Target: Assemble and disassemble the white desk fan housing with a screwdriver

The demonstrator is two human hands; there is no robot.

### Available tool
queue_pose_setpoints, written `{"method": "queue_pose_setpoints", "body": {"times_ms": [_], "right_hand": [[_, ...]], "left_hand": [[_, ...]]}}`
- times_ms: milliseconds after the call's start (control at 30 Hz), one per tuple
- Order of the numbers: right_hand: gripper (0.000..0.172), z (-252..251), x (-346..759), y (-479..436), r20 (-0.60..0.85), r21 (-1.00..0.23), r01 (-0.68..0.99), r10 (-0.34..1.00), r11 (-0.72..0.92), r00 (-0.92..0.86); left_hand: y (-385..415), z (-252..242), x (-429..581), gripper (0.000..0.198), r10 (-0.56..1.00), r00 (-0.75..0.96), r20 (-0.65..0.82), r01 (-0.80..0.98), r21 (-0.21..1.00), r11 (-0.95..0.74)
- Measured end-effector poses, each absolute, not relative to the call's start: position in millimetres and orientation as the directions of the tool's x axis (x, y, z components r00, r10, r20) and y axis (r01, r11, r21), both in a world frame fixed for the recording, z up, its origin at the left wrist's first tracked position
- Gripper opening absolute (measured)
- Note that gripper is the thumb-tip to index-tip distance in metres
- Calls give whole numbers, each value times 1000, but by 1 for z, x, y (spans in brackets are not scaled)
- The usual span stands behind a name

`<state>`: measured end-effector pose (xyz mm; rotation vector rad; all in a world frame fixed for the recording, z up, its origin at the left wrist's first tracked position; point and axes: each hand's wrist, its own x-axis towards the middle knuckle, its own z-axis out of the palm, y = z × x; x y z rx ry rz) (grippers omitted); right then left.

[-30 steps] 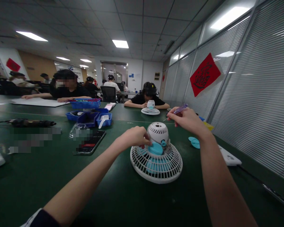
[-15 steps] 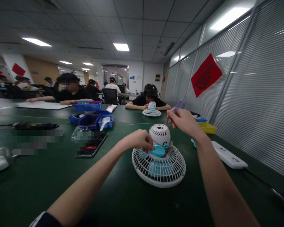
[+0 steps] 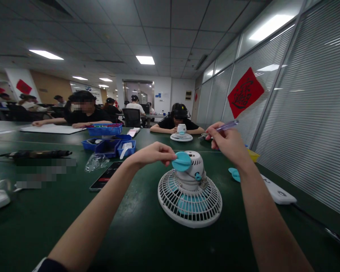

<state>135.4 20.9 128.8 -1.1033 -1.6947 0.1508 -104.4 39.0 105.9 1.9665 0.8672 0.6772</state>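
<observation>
A small white fan [image 3: 190, 198] lies grille-down on the dark green table, its motor housing on top and pale blue blades showing through the grille. Between the thumb and fingers of my left hand [image 3: 158, 154] is a round turquoise knob [image 3: 181, 161], held up just in front of the housing's left side. My right hand [image 3: 225, 141] is closed around a screwdriver [image 3: 228, 125] with a clear purple handle. The shaft points left, behind and to the right of the fan, apart from it. Another turquoise piece [image 3: 234, 173] lies on the table beside my right forearm.
Blue bins [image 3: 107, 145] with parts stand at the back left, near a clear plastic bag [image 3: 96, 161] and a phone [image 3: 106, 176]. A white power strip [image 3: 277, 190] lies at right. Across the table a person [image 3: 179, 117] sits behind a similar fan [image 3: 181, 135].
My left hand has lifted the turquoise knob up and left, away from the grille. The screwdriver in my right hand has moved right, off the top of the housing, and tipped flatter.
</observation>
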Motion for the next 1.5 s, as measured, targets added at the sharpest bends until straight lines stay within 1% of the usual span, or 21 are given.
{"method": "queue_pose_setpoints", "body": {"times_ms": [100, 167, 233, 333, 433, 533, 600, 667, 767, 833, 900, 967, 1067, 1167, 1300, 1500], "right_hand": [[29, 129, 131, 18, 664, -630, 435, 737, 643, -127], [31, 130, 126, 15, 627, -639, 393, 744, 661, -232], [28, 129, 120, 13, 599, -607, 430, 740, 669, -307], [23, 125, 115, 15, 579, -535, 521, 738, 665, -348], [24, 121, 114, 20, 573, -513, 532, 730, 674, -372], [26, 119, 115, 23, 583, -498, 540, 723, 679, -371], [25, 119, 116, 25, 579, -492, 552, 727, 673, -370], [25, 118, 118, 27, 563, -497, 562, 738, 661, -371], [24, 114, 120, 31, 551, -498, 591, 758, 634, -349], [22, 111, 122, 34, 554, -494, 611, 765, 619, -327], [20, 109, 124, 37, 543, -497, 630, 780, 597, -311], [21, 108, 125, 39, 522, -502, 647, 798, 573, -302], [21, 108, 126, 39, 506, -492, 671, 809, 555, -298], [22, 107, 126, 41, 497, -489, 682, 816, 544, -295], [23, 105, 125, 44, 495, -486, 693, 821, 533, -285], [20, 103, 126, 47, 509, -455, 688, 799, 566, -321]], "left_hand": [[42, 99, -96, 29, 839, 524, 147, 180, 944, -278], [44, 92, -86, 29, 875, 474, 96, 77, 986, -149], [46, 85, -76, 31, 892, 452, 19, -14, 1000, -15], [47, 80, -66, 33, 888, 456, -54, -146, 980, 135], [47, 79, -63, 31, 886, 455, -93, -235, 947, 220], [46, 80, -64, 32, 884, 456, -101, -262, 934, 242], [44, 79, -64, 32, 883, 464, -67, -261, 942, 209], [44, 78, -63, 31, 888, 460, -15, -228, 964, 135], [45, 75, -62, 26, 919, 387, 70, -94, 995, -36], [46, 75, -61, 18, 943, 307, 127, 18, 990, -139], [47, 75, -62, 12, 954, 250, 168, 109, 974, -201], [48, 74, -63, 18, 950, 239, 202, 173, 954, -246], [51, 72, -64, 30, 916, 299, 269, 253, 903, -347], [52, 71, -66, 36, 880, 342, 329, 330, 835, -441], [52, 71, -68, 39, 867, 336, 367, 417, 768, -487], [54, 70, -68, 39, 844, 361, 397, 462, 710, -531]]}}
